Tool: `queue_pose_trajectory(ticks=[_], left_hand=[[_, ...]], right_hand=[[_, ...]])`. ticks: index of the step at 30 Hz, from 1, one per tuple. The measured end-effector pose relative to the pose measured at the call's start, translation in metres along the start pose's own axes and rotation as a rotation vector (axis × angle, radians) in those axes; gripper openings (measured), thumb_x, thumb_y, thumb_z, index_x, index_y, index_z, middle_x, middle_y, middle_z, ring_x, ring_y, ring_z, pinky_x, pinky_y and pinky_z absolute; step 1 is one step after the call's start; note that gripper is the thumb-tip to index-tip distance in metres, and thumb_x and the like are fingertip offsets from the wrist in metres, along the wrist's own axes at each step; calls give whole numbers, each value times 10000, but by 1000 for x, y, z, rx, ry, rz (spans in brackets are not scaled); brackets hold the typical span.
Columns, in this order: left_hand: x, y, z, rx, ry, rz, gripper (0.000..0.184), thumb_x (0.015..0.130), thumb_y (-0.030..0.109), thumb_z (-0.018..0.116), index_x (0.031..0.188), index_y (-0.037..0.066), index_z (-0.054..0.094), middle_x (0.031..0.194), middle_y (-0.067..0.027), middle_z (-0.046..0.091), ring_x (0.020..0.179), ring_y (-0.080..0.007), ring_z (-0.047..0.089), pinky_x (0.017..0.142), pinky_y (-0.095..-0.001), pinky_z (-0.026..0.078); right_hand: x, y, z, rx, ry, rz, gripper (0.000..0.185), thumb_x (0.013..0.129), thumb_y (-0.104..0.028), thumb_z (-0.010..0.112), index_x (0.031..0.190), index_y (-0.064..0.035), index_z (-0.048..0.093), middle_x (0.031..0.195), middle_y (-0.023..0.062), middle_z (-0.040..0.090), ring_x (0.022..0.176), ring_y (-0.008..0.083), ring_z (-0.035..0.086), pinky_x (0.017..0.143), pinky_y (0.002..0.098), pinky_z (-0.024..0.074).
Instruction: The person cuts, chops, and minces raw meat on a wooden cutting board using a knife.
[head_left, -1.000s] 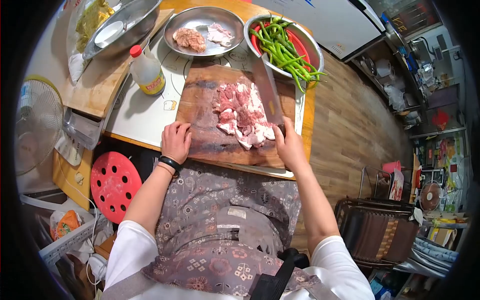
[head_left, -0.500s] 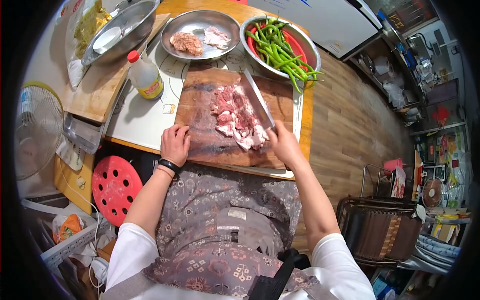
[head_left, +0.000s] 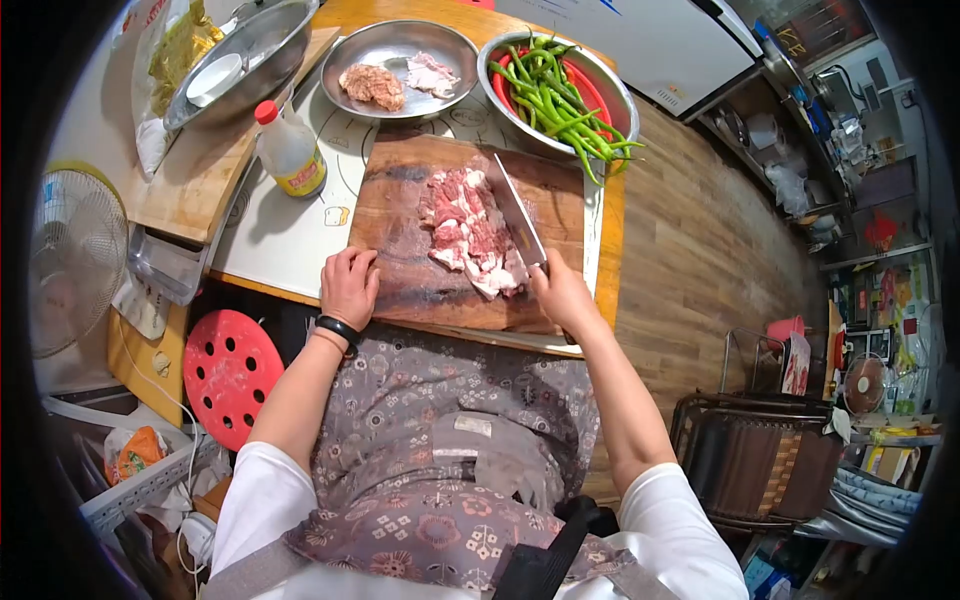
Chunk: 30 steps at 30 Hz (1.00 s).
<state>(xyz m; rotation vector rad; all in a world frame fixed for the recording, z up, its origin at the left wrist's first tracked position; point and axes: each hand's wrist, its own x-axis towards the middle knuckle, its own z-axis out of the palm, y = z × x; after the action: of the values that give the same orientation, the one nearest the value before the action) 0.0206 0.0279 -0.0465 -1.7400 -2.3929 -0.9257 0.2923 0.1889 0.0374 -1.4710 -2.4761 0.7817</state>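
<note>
Peppers [head_left: 560, 105], long and green, heap over something red in the steel bowl [head_left: 622, 98] beyond the right hand [head_left: 562, 291]. Ahead, between both hands, I see a steel pan [head_left: 390, 50] with a pinkish-brown lump [head_left: 372, 88] and a pale piece [head_left: 432, 75] lying apart. Well past the left hand [head_left: 349, 287], a tilted basin [head_left: 272, 55] holds a white dish [head_left: 212, 82]; a red-capped bottle [head_left: 292, 155] stands between that hand and the basin. A red stool [head_left: 235, 385] sits lower, to that hand's left. Raw meat [head_left: 465, 228] lies on the wooden board [head_left: 388, 222] between my hands. I have the right closed around the handle of a cleaver [head_left: 517, 212], its blade along the meat's right side; from this angle I can't tell whether they touch. The left rests half-open on the board's near left edge, fingers loosely bent.
</note>
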Motion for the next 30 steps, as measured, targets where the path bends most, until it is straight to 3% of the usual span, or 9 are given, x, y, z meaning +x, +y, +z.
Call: queue_pose_trajectory(ticks=[3,7,11,16,21,22,25,28,30], left_hand=[[-2,-2,3,-5,1,-19,271,805,150,597,1070,98,581,1048,-104,516,985,-308,476,864,-409,385],[0,-2,3,9,17,-14,282,788,155,615,1064,104,587,1048,-92,519,985,-299,479,862,-409,386],[0,-3,4,-12,9,-26,283,787,153,615,1064,101,587,1050,-91,519,986,-297,479,864,-408,386],[1,-3,3,-6,17,-7,284,784,151,615,1063,104,587,1050,-89,519,989,-295,478,864,-406,388],[0,-2,3,-6,21,-20,283,784,152,617,1062,109,587,1050,-88,517,991,-295,477,865,-405,388],[1,-2,3,-1,14,-19,282,784,153,617,1061,110,587,1051,-87,516,991,-295,477,865,-405,388],[0,-1,4,-3,29,-16,284,786,155,616,1064,110,587,1052,-89,514,992,-296,477,867,-407,388],[1,-1,2,-9,11,-21,288,788,156,613,1070,107,586,1052,-91,513,994,-298,476,867,-409,387],[3,-2,1,2,12,-14,286,790,154,611,1071,105,586,1052,-92,513,995,-299,476,868,-409,387]], right_hand=[[-11,-28,-21,215,106,-59,345,921,-250,483,1226,-103,417,895,280,621,857,467,588,739,526,445],[4,-8,12,-82,17,-21,348,917,-273,498,1216,-110,424,864,253,633,819,459,597,704,529,451],[-4,-40,-18,168,36,-47,374,915,-276,488,1217,-66,416,890,287,619,845,463,588,732,534,447],[14,-35,-6,-7,-147,6,344,924,-296,478,1170,-59,439,865,271,625,828,454,593,723,520,451],[-1,-26,8,116,178,-38,306,925,-282,485,1136,-63,450,859,258,630,837,462,583,718,521,444],[6,-18,5,-62,-4,1,294,924,-271,508,1138,-73,471,868,243,632,825,418,615,721,450,473],[7,-22,-17,-10,-143,112,297,923,-272,497,1136,-69,458,867,252,630,823,434,604,718,479,466],[-10,-20,-6,229,156,-63,309,921,-263,487,1159,-70,444,842,270,625,832,465,584,729,536,438],[-1,-9,2,-59,-13,71,306,921,-259,489,1156,-66,456,831,244,636,810,449,595,704,524,448]])
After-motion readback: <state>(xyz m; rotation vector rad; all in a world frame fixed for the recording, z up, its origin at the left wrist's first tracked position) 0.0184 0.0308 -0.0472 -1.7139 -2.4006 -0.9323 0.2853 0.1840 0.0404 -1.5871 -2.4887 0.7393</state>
